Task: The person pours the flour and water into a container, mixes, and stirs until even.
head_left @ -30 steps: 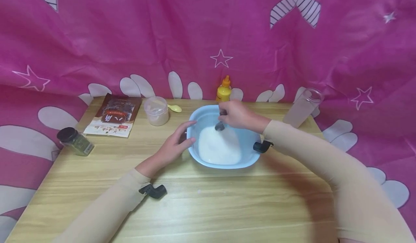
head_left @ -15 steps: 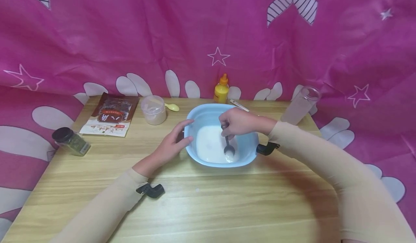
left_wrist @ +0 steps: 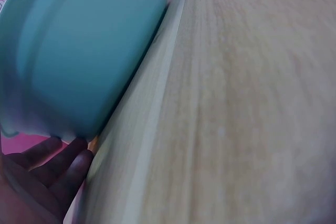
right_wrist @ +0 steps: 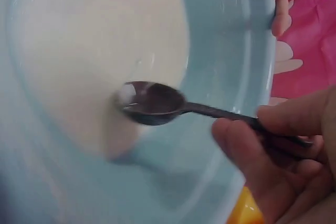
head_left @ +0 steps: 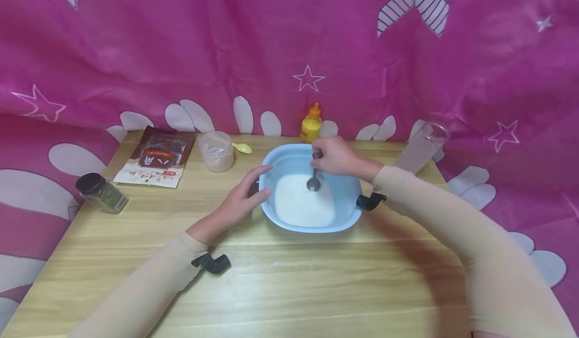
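A light blue plastic basin (head_left: 348,212) stands on the table with white liquid (head_left: 300,202) in it. My left hand (head_left: 237,202) holds its left side, thumb and forefinger at the rim. In the left wrist view, fingertips touch the basin's outer wall (left_wrist: 94,51) low down. My right hand (head_left: 336,157) pinches the handle of a dark spoon (right_wrist: 155,103) between thumb and fingers. The spoon's bowl, with a little white in it, is over the liquid near the basin's far side; its shadow falls on the liquid and wall.
A yellow squeeze bottle (head_left: 310,124) stands behind the basin, and a tall clear tumbler (head_left: 418,152) at the back right. To the left are a clear tub (head_left: 217,154), a yellow spoon (head_left: 243,148), a brown-and-white packet (head_left: 158,158) and a black-lidded jar (head_left: 104,195). A pink curtain hangs behind.
My right hand has moved the spoon from the basin's far side to the near right, then back and up toward the far side. The left hand stays at the rim.
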Demonstrator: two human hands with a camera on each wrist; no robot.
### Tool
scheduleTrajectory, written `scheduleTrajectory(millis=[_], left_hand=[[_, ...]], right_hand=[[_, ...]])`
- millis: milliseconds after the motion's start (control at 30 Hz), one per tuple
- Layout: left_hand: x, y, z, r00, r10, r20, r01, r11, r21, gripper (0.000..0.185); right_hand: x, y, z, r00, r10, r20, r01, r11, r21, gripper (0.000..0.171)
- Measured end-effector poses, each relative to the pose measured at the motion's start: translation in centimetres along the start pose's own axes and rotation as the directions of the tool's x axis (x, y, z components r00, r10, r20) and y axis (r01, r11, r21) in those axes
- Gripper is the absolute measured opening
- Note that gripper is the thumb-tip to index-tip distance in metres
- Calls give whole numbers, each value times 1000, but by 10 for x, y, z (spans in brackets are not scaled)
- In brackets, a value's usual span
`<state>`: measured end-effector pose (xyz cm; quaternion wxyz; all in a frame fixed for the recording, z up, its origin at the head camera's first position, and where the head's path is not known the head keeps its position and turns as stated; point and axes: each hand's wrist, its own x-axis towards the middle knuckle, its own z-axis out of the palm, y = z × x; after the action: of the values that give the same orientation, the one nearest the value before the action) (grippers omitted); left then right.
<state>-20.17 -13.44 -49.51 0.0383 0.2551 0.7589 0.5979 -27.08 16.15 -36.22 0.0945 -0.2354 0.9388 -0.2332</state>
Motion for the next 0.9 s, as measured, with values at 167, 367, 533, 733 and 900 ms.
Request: scheduleTrajectory(millis=[167,367,533,733,900], left_hand=[[0,1,-1,1000,5,-2,-5,1000,3,61],[-2,-2,0,1000,-11,-15,11,1000,-9,61],[-2,-2,1,1000,-10,-10,9,1000,-22,61],[1,-2,2,1000,5,2,-5,1000,-4,61],[2,-2,1,1000,5,1,-5,1000,5,60]], right_hand=[[-5,-1,-4,985,-21,171,22,1000,-3,27],[3,-13,6,943,-134,306,66,973,222,22],[14,-13,7,987,-83,139,67,991,118,22],[11,-4,-5,998,26,49,-25,999,-24,27],[5,-6,-3,970,19,241,-36,997,64,27]])
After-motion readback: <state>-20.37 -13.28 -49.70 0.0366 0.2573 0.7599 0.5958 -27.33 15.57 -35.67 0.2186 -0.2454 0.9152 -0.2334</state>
